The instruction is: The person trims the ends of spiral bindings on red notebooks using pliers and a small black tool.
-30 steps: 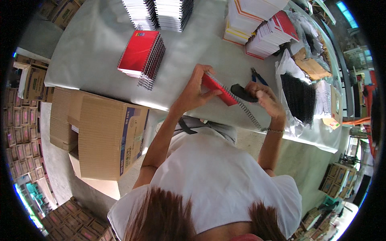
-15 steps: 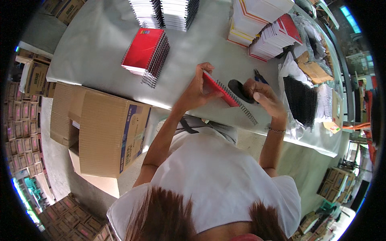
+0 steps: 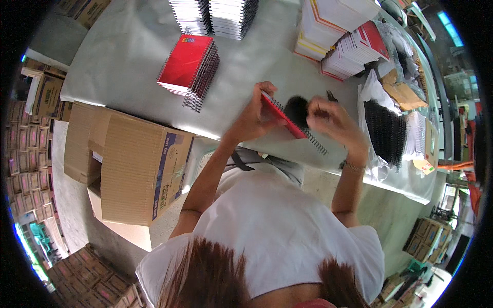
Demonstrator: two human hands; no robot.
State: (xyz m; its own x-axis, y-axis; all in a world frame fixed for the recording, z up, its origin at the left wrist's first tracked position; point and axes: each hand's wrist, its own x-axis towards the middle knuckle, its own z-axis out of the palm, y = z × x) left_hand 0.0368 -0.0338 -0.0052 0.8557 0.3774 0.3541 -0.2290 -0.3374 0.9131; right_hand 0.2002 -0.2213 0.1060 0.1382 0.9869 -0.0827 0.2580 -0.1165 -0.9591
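Observation:
My left hand (image 3: 250,122) grips a small red notebook (image 3: 288,123), held tilted on edge above the table's near side. A black spiral coil (image 3: 317,145) runs along the notebook's upper edge and sticks out past its near right end. Beside the coil, my right hand (image 3: 333,119) is closed on a round black pad (image 3: 296,109); both are smeared by motion. Whether the pad touches the coil I cannot tell. Just beyond the right hand lies a dark hand tool (image 3: 331,96), partly hidden.
Red spiral notebooks (image 3: 186,62) are stacked at the left, with white-paged bound stacks (image 3: 226,18) behind. Unbound books (image 3: 354,50) stand at the far right. Black coils (image 3: 382,131) lie in plastic at the right edge. An opened cardboard box (image 3: 131,164) stands left of me.
My right hand and the black pad have shifted slightly up and left along the coil, and are now blurred. The left hand keeps its hold on the notebook.

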